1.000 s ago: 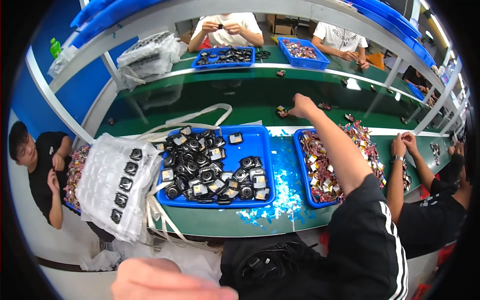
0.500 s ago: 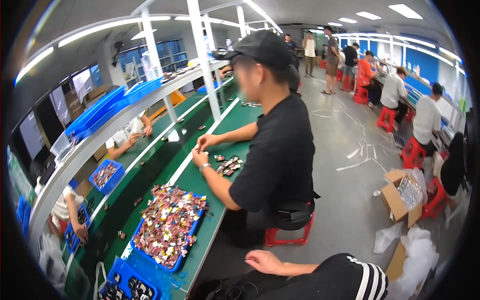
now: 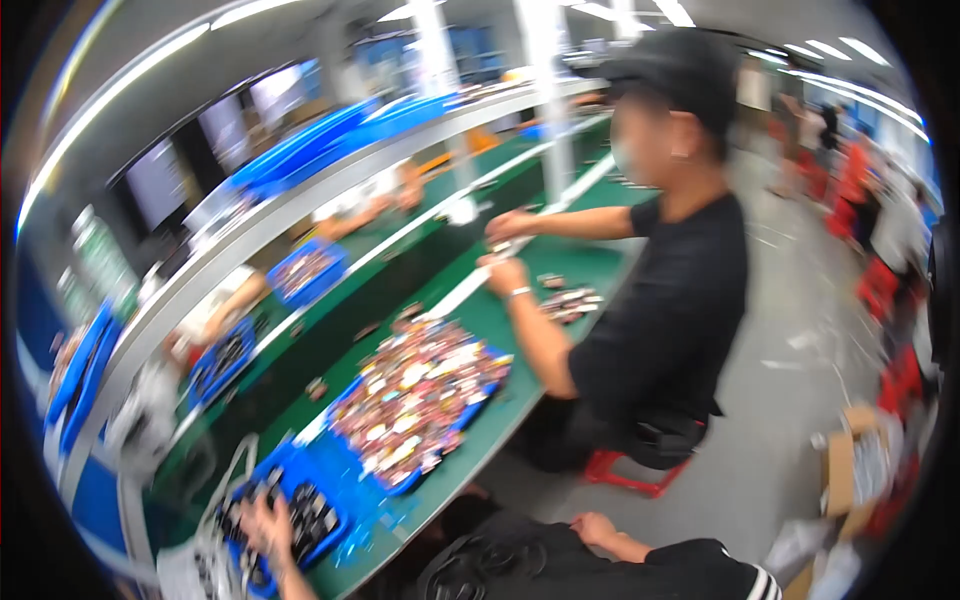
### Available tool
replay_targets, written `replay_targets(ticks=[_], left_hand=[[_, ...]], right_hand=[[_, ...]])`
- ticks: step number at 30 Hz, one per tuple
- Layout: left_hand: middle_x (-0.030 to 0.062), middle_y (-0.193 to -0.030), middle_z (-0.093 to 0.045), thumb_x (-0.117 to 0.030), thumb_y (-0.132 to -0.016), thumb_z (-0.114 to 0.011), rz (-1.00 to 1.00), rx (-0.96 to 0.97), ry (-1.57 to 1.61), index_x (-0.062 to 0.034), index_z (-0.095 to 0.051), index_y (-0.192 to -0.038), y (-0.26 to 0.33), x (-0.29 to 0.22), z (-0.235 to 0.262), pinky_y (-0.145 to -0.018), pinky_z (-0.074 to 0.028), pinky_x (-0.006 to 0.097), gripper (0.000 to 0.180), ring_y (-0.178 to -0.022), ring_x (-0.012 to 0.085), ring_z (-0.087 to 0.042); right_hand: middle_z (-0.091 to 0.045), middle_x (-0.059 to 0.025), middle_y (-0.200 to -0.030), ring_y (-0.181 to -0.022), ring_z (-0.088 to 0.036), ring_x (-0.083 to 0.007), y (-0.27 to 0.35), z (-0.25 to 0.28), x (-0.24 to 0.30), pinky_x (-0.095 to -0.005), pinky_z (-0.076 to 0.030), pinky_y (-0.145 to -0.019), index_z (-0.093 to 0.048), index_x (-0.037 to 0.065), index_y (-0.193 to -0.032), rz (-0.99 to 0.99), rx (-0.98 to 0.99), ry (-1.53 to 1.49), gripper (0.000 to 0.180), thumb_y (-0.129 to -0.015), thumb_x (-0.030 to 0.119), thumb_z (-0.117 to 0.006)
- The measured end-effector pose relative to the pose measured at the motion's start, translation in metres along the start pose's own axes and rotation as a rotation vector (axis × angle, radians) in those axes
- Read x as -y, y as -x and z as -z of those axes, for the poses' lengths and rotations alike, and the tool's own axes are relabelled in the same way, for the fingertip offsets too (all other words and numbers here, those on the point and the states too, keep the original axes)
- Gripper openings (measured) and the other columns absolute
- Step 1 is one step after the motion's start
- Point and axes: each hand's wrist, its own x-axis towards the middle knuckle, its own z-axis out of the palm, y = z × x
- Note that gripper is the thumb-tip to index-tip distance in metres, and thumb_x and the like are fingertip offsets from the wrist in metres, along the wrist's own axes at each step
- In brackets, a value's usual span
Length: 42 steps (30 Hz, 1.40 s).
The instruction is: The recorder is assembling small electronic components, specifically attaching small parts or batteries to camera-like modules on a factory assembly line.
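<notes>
head view: you are looking sideways along the green bench (image 3: 470,470), and the picture is blurred by motion.
left hand: your left hand (image 3: 265,525) is reaching into the blue tray of black parts (image 3: 300,515) at the near end of the green bench, with fingers spread loosely over the parts; whether it is gripping one, i cannot tell.
right hand: your right hand (image 3: 597,528) is hanging off the green bench, to its right, near your lap, fingers curled loosely and holding nothing visible.
black parts: they are lying in the blue tray, under and around your left hand.
next tray: a blue tray of mixed coloured pieces (image 3: 420,395) is sitting further along the green bench, just beyond the tray of black parts.
co-worker: a person in a black shirt (image 3: 670,310) is sitting on a red stool (image 3: 625,472) beside the green bench, both hands working on its top past the coloured pieces.
</notes>
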Motion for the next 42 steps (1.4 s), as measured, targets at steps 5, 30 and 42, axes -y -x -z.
replay_targets(ticks=[5, 30, 42], left_hand=[[0.0246, -0.144, -0.040, -0.042, -0.084, -0.064, -0.107, 0.075, 0.098, -0.0193, -0.058, -0.128, 0.003, -0.028, 0.012, -0.109, -0.033, 0.049, 0.050, -0.134, 0.0410, -0.037], [0.0169, -0.107, -0.067, -0.027, -0.088, -0.062, -0.100, -0.016, 0.251, -0.0082, -0.065, -0.110, -0.041, 0.006, 0.018, -0.089, -0.049, 0.042, 0.030, -0.103, 0.0343, -0.063], [0.0222, -0.126, -0.057, -0.010, -0.093, -0.051, -0.179, -0.073, 0.132, -0.0041, -0.056, -0.119, -0.062, 0.082, -0.022, -0.096, -0.043, 0.043, 0.027, -0.116, 0.0388, -0.054]], right_hand=[[-0.067, -0.0073, -0.076, -0.069, -0.064, -0.0197, -0.047, -0.007, -0.042, -0.0311, -0.052, -0.063, -0.068, 0.009, -0.095, -0.207, 0.191, -0.431, 0.025, -0.080, 0.028, -0.075], [-0.056, -0.0019, -0.060, -0.048, -0.051, -0.0129, -0.153, -0.061, -0.028, -0.0301, -0.039, -0.041, -0.061, 0.005, -0.077, -0.151, 0.434, -0.483, 0.021, -0.089, 0.022, -0.060], [-0.069, -0.0173, -0.078, -0.076, -0.067, -0.0265, -0.108, 0.029, 0.075, -0.0379, -0.050, -0.071, -0.068, -0.002, -0.091, -0.153, 0.086, -0.147, 0.028, -0.085, 0.025, -0.068]])
